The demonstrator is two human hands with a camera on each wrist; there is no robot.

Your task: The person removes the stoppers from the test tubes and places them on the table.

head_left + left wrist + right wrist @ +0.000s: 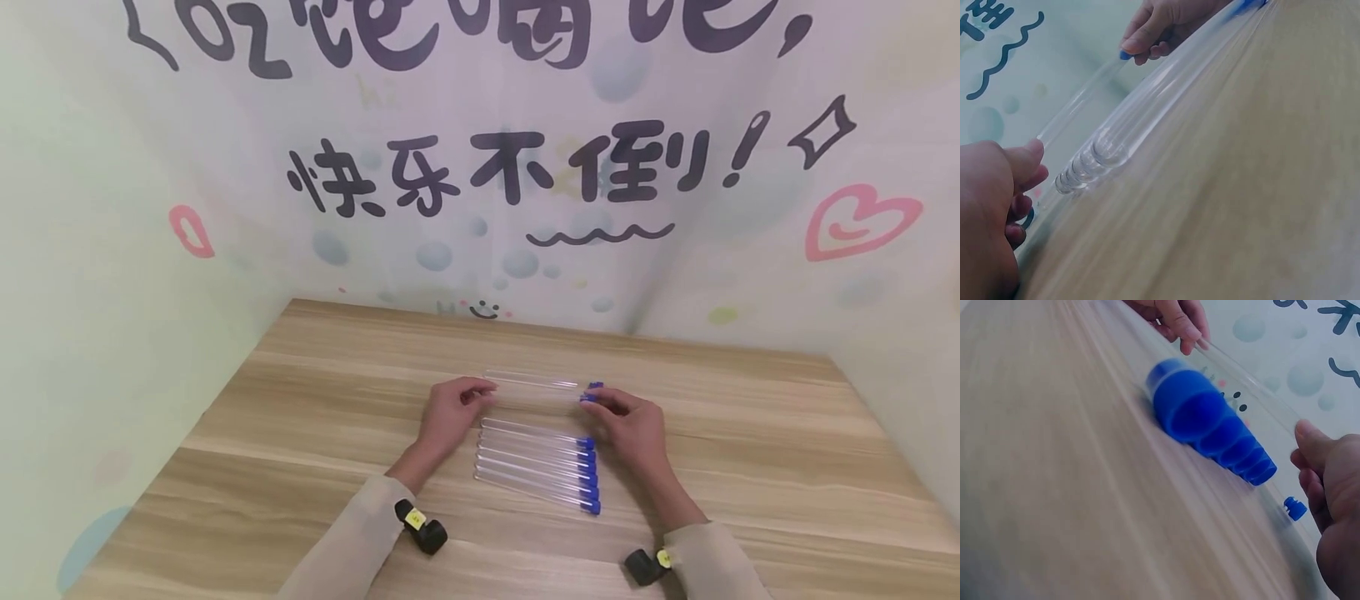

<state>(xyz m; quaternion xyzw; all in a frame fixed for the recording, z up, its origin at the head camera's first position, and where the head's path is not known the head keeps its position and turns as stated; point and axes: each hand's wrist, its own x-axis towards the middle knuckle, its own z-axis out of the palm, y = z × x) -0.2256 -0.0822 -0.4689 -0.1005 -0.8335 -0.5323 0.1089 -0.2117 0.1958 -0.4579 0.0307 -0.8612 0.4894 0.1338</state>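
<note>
Head view shows the pale wood-grain table (pixel 300 433) filling the lower half, backed by white printed wall panels with black lettering and pink hearts (pixel 525 167). Both forearms in beige sleeves (pixel 352 542) reach forward from the bottom edge, each wrist carrying a small black camera unit with a yellow sticker (pixel 420 525). Between the hands, near the table's middle, lies a row of clear plastic test tubes with blue caps (pixel 540 467), side by side and touching, round ends to the left and caps to the right. Just beyond that row, one more clear test tube (pixel 532 390) is held level, parallel to the others. The left hand (pixel 450 412) pinches its rounded closed end between curled fingertips and thumb, palm down, wrist low over the table. The right hand (pixel 630 421) pinches the opposite, capped end with thumb and forefinger curled round the blue cap; the remaining fingers are folded underneath. Whether the held tube touches the table cannot be told. A separate small blue plastic cap (pixel 1295 508) lies on the table just beside the right hand, beyond the capped ends of the row.
</note>
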